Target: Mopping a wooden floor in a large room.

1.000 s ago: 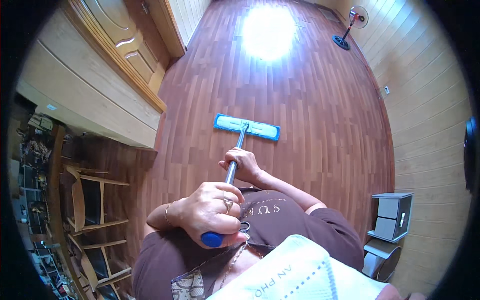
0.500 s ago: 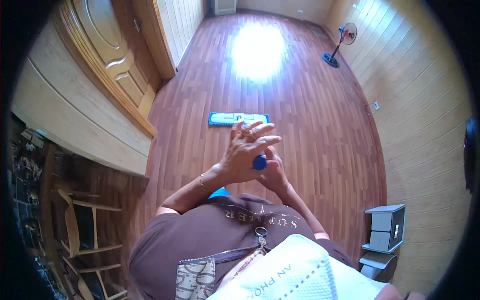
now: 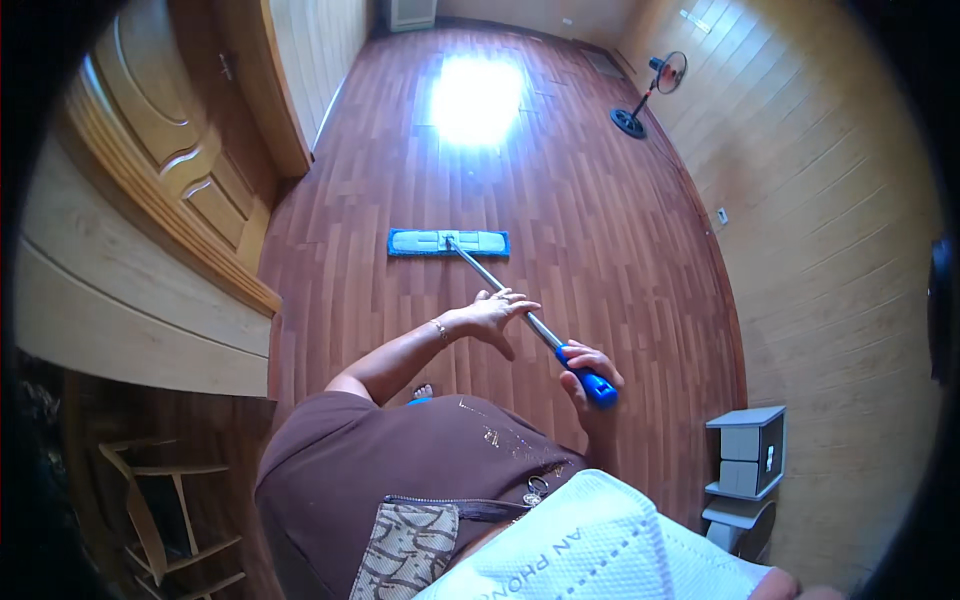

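The mop head (image 3: 410, 243), a long flat rectangle with a pale upper face and a blue edge, lies flat on the wood-patterned floor (image 3: 600, 230) and serves as the reference for all positions. A metal pole (image 3: 484, 272) rises from the joint at its middle and slants toward the person and to the right, ending in a blue grip (image 3: 600, 391). The right hand (image 3: 594, 368), nearer the person than the mop head and to its right, has its fingers and thumb partly curled about the blue grip and has hold of it. The left hand (image 3: 490, 318), between the mop head and the person, is spread, fingers extended across the pole and thumb held away; it is not closed around anything, and whether the fingertips touch the pole cannot be told. A bracelet (image 3: 440, 329) encircles the left wrist. A foot (image 3: 423, 392) shows on the person's side of the mop head. Beyond the mop head, a patch of glare (image 3: 477, 100) whitens the floor; a standing fan (image 3: 628, 123) is beyond it and to the right, near the panelled wall (image 3: 800, 240). A wooden door (image 3: 215, 190) is left of the mop head. Nearer the person, a wooden chair (image 3: 147, 530) stands to its left and a small shelf unit (image 3: 740, 442) to its right.
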Available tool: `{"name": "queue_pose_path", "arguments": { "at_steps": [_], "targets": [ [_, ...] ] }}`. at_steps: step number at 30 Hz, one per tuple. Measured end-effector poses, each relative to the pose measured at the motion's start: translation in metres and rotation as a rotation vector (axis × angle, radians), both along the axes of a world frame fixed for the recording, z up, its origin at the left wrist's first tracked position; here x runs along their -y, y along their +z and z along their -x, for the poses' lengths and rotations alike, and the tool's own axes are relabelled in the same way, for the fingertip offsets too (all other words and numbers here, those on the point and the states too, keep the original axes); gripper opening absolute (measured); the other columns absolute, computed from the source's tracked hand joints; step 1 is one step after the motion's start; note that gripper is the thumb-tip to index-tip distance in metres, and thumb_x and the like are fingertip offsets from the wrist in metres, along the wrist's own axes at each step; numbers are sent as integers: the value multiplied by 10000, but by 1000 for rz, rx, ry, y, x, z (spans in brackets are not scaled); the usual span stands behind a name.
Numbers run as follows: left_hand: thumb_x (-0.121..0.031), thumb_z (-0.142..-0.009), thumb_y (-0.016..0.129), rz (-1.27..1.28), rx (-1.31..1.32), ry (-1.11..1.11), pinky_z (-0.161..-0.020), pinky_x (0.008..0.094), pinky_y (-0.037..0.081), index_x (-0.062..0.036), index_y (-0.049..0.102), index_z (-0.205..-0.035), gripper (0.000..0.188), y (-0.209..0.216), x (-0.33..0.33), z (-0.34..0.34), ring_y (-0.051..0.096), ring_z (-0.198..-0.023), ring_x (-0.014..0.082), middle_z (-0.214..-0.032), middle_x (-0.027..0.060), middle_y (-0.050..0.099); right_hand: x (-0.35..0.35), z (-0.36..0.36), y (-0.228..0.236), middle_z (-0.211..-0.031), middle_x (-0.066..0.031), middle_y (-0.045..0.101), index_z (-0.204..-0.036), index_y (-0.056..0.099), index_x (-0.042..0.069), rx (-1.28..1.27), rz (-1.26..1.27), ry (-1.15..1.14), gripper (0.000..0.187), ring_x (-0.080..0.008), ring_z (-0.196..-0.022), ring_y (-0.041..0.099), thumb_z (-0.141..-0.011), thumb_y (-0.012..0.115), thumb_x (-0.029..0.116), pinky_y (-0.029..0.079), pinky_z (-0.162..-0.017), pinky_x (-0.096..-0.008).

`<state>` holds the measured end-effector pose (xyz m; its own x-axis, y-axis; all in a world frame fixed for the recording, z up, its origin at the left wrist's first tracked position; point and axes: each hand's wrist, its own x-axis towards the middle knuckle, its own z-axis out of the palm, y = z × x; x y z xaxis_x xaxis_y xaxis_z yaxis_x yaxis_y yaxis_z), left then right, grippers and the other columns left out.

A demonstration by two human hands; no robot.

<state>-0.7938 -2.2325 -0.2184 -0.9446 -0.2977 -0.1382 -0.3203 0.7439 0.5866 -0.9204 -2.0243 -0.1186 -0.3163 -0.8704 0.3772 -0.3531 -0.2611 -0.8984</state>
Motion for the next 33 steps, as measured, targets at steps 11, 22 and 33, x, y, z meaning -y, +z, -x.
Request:
{"name": "queue_pose_path", "arguments": {
  "at_steps": [11, 22, 33],
  "targets": [
    [-303, -769, 709, 84, -451, -221, -662, 448, 514, -103, 605, -736, 228, 7, -23, 47, 670, -730, 305, -690, 92, 648, -26, -10, 98, -751, -27, 578, -1049, 515, 108, -13, 362, -153, 465, -187, -725, 607, -871, 657, 514, 483, -887, -461],
    [-233, -765, 684, 95, -299, -155, -713, 417, 445, -131, 568, -800, 159, -2, 2, 42, 656, -834, 254, -741, 52, 633, 19, -17, 67, -600, -2, 531, -811, 526, 81, 134, 655, -70, 372, -105, -518, 544, -961, 561, 418, 479, -515, -257],
    [-136, -780, 643, -15, -156, 203, -749, 462, 510, -116, 562, -889, 138, -103, 158, 87, 567, -1015, 323, -997, 93, 569, 160, 23, -50, -659, -69, 564, -708, 532, 32, 175, 394, 62, 307, -214, -635, 565, -947, 589, 216, 483, -753, -417]
  ]
}}
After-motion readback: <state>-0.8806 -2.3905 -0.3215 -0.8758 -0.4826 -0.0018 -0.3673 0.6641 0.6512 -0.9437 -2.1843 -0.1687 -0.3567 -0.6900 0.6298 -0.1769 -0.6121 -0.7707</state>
